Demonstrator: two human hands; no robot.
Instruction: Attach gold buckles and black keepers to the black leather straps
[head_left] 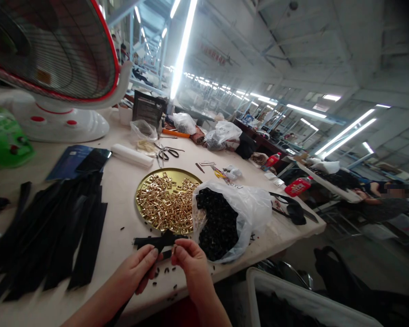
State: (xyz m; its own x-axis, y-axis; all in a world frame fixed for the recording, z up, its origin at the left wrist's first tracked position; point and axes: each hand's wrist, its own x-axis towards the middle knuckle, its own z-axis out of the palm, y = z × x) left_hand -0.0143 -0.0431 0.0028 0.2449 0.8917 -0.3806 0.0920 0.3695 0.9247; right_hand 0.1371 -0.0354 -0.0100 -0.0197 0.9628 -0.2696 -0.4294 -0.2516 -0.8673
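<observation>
My left hand [145, 265] is closed on a black strap [161, 243] at the table's front edge. Just right of it, my right hand [189, 256] pinches a small gold buckle [174, 249] beside the strap. Behind both hands lies a round gold tray [140, 212] heaped with gold buckles [166, 200]. An open clear plastic bag [255, 209] full of small black pieces [218, 227] stands to the right of the tray. Many black straps [64, 231] are spread out at the left.
A fan [68, 122] stands at the back left near a green bag [7, 141]. Scissors [168, 152] and a white roll [132, 156] lie behind the tray. A white bin [253, 290] is below the table's right edge. A person [377, 188] is at the far right.
</observation>
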